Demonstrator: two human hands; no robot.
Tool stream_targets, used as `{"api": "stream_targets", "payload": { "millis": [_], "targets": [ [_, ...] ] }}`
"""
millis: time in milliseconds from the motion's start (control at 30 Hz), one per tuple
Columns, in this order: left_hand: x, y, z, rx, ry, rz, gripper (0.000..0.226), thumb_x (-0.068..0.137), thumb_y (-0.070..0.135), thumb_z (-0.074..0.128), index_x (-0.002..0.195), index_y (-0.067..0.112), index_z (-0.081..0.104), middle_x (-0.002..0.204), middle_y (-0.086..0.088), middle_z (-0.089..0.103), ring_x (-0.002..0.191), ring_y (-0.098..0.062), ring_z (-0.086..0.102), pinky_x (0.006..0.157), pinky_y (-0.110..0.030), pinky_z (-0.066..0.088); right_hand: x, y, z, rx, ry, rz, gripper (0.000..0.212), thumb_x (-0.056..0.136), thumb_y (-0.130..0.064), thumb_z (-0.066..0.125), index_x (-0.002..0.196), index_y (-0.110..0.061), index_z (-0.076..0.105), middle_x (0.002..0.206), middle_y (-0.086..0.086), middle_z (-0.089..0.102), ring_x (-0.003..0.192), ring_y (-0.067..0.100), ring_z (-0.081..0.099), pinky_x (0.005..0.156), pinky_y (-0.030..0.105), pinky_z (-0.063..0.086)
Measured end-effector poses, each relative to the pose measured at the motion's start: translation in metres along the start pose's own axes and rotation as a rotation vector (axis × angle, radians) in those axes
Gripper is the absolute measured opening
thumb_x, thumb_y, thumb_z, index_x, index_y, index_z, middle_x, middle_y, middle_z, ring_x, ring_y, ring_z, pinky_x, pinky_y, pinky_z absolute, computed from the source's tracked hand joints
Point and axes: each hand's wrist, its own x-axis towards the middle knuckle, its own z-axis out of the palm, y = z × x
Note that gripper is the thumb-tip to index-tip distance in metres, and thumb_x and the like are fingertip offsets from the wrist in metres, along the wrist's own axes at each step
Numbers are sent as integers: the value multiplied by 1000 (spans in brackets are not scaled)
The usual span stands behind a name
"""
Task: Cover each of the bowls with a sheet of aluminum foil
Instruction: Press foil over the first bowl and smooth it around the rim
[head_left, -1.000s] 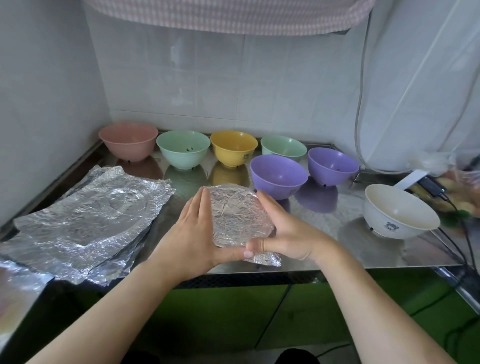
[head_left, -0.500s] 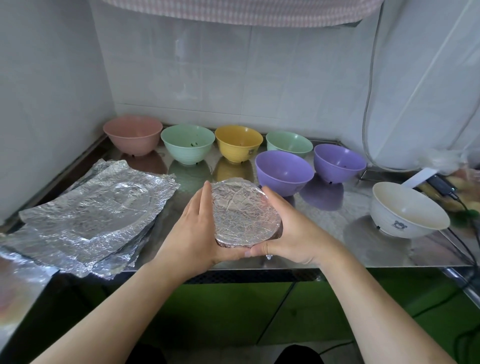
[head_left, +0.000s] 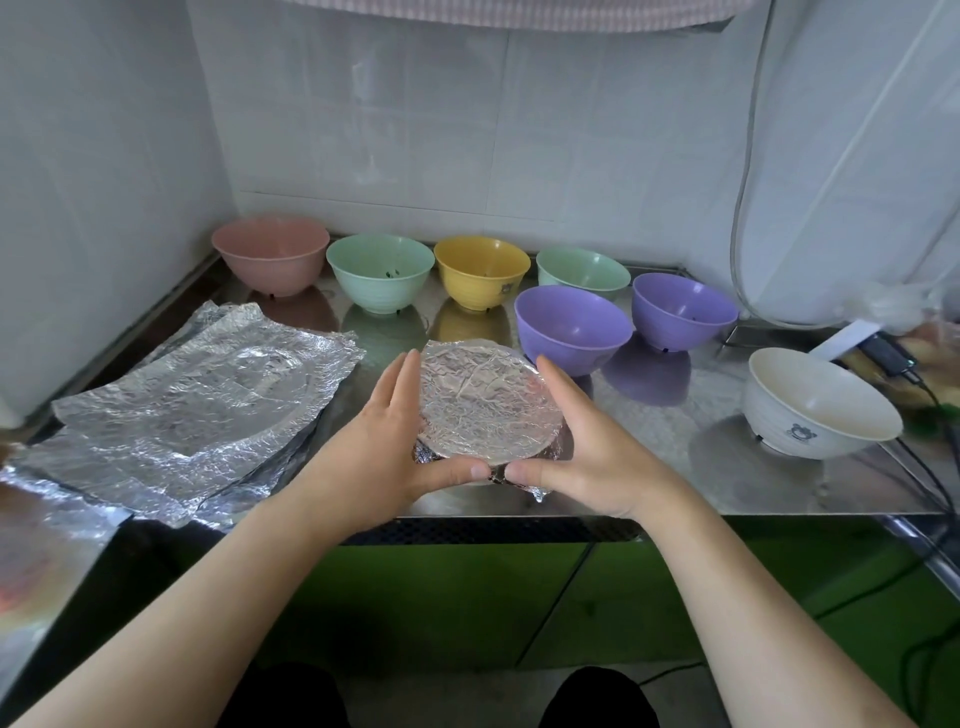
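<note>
near the counter's front edge, both hands' fingers (head_left: 402, 382) lie straight against the foil-covered bowl (head_left: 488, 405).

steel counter (head_left: 649, 467), green cabinet doors (head_left: 467, 597) below, white tiled wall (head_left: 467, 130), black cable (head_left: 930, 467) right.

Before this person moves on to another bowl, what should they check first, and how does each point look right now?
1. Foil-covered bowl top fully covered: ok, no gap shows.
2. Foil tucked under the rim all round: cannot tell; the left hand and right hand hide the sides, and a loose corner sticks out at the front.
3. Bowl resting on the steel counter: ok, though close to the front edge.
4. Spare foil sheets available: ok, a stack lies to the left.
5. Bowls left uncovered: not ok; seven open, the nearest being the near purple bowl.
</note>
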Motion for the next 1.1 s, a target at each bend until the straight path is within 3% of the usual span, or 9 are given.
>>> {"api": "stream_targets", "payload": {
  "millis": [100,233,367,533,633,700,867,1000,1100],
  "targets": [
    [1,-3,-3,-15,2,-17,142,64,82,69,168,18,-4,176,-1,9,159,-19,20,121,-29,23,0,3,1,23,55,20,96,83,-7,89,136,-53,24,127,-46,33,109,-44,34,92,-9,27],
    [-1,-1,-4,-3,-30,-48,144,66,77,74,167,18,-9,176,0,5,159,-19,18,122,-29,21,2,4,11,-25,101,43,124,76,-27,96,168,-35,14,139,-50,32,127,-29,38,110,6,29],
    [-4,14,1,55,-17,-102,160,56,94,69,164,17,-20,176,-3,-8,162,-20,-3,130,-38,6,5,0,21,-88,145,38,135,71,-45,96,169,-33,4,167,-20,34,151,-4,34,125,33,34],
    [2,32,17,54,154,-172,163,51,96,69,165,11,-12,174,-9,3,161,-24,3,129,-40,9,-2,-4,17,-144,79,41,145,70,-40,99,169,-34,-7,172,-27,8,152,-15,9,124,17,15],
    [3,29,21,34,169,-162,159,55,88,77,165,9,-6,172,-10,9,159,-24,8,128,-37,13,-6,-1,-4,-54,-5,45,120,79,-31,94,164,-42,10,157,-44,17,138,-33,17,116,3,17],
    [3,25,18,33,154,-149,157,57,84,80,166,10,-6,173,-8,9,159,-21,6,127,-35,12,-2,3,-16,-19,19,68,110,87,-33,87,168,-35,13,158,-39,19,138,-30,21,114,3,19],
    [11,13,6,21,35,-132,159,56,80,85,166,18,-11,175,-2,5,160,-17,3,129,-36,10,14,2,-14,-82,38,75,114,80,-40,92,169,-31,20,166,-28,25,142,-19,26,111,1,22],
    [12,17,0,101,-51,-134,168,49,84,84,163,21,-23,175,1,-10,160,-17,-11,130,-37,-1,17,6,-9,-121,80,60,119,71,-31,99,166,-27,27,137,-52,22,118,-45,20,94,-12,16],
    [12,29,3,116,-52,-150,171,45,92,77,163,20,-23,174,1,-12,160,-20,-12,131,-42,0,17,3,0,-155,123,38,115,68,-29,100,160,-33,32,129,-59,23,123,-41,22,100,-7,21]
  ]
}}
